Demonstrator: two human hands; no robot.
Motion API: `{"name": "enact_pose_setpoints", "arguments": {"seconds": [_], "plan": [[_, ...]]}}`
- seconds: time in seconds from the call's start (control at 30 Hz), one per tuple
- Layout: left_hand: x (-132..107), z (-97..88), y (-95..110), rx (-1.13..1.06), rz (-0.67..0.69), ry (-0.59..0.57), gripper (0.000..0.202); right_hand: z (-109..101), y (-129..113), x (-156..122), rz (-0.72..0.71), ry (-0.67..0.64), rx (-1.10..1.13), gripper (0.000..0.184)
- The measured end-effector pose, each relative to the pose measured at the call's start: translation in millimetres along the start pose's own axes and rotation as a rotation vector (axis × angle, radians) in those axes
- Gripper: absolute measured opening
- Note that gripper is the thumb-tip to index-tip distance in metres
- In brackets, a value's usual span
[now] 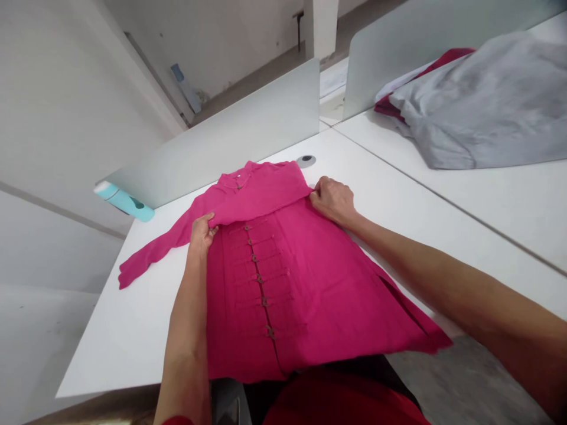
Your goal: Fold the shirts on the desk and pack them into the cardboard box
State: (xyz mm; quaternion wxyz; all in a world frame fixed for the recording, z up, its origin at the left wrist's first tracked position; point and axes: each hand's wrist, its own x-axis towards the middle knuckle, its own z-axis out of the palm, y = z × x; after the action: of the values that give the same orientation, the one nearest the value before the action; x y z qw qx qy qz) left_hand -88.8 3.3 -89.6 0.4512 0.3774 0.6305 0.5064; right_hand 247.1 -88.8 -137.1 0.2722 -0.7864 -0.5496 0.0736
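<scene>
A bright pink long-sleeved shirt [319, 277] with knotted front fastenings lies face up on the white table, its collar away from me and its hem at the near edge. One sleeve is folded across the chest. My left hand [204, 230] pinches the cuff end of that folded sleeve. At the shirt's right side, my right hand [332, 199] is closed on the pink fabric near the sleeve's fold. The other sleeve stretches out flat to the left.
The white table [128, 330] has a frosted divider [230, 136] along its back. A turquoise cylindrical container [126, 200] stands at the back left corner. Grey cloth [491, 106] lies over red fabric on the adjoining table at right. A cable grommet [306, 160] sits near the collar.
</scene>
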Motion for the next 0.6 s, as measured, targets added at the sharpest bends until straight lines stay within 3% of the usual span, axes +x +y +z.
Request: {"name": "enact_pose_setpoints", "arguments": {"seconds": [0.17,0.37,0.53,0.6], "plan": [[-3.0,-6.3,-13.5,0.074,0.013,0.007,0.016,-0.2,2.0,-1.9,0.01,0.05,0.052,0.037],[-2.7,-17.5,-17.4,0.217,0.083,-0.003,0.019,2.4,8.3,-4.8,-0.303,0.187,0.084,0.057],[3.8,-19.8,-18.3,0.388,0.203,0.006,0.021,6.8,9.3,-3.3,-0.488,0.099,0.038,0.056],[8.1,-19.2,-17.5,0.455,0.258,0.032,0.019,8.0,7.4,-2.7,-0.495,0.037,0.0,0.05]]}}
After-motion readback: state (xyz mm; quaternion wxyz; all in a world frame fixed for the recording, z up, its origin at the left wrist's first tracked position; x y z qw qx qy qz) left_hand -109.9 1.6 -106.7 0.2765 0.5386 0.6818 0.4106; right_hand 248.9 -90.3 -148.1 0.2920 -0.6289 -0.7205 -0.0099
